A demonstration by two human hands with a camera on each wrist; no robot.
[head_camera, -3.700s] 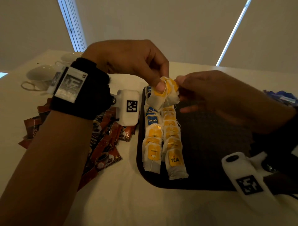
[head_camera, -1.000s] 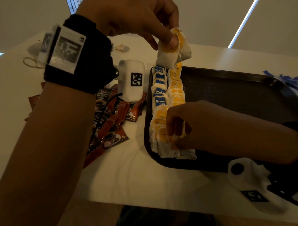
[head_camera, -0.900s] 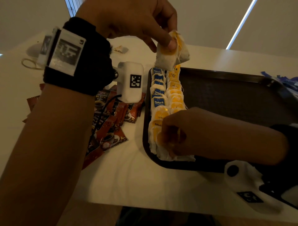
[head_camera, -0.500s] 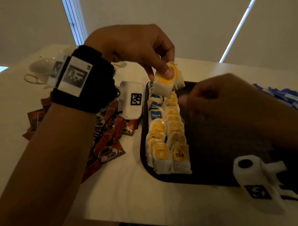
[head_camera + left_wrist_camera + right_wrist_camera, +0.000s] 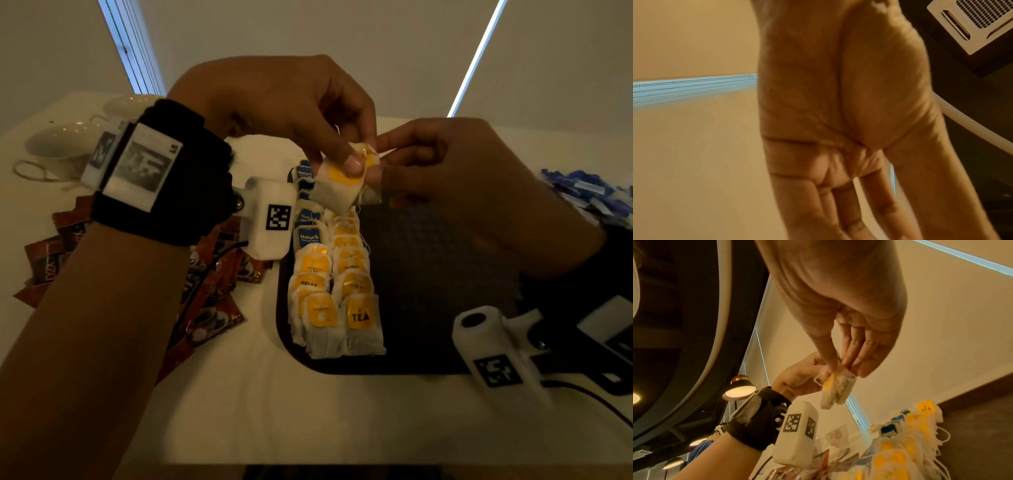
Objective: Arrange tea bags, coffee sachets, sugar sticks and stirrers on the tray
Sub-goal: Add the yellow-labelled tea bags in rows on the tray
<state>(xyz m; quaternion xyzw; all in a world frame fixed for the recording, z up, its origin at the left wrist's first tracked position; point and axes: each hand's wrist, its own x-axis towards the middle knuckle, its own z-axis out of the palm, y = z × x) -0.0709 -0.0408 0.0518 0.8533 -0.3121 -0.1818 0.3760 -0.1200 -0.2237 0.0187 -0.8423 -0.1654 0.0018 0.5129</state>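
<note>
1. Left hand pinching a small bunch of tea bags above the tray's 12 o'clock end.
2. Right hand pinching one bag off that bunch.
3. Done: two rows of tea bags along the tray's 9 o'clock side.
4. Left: coffee sachets at 9 o'clock and blue sticks at 3 o'clock, on the bench; stirrers not seen.

left hand raised, right hand meeting it (both pinching)
</note>
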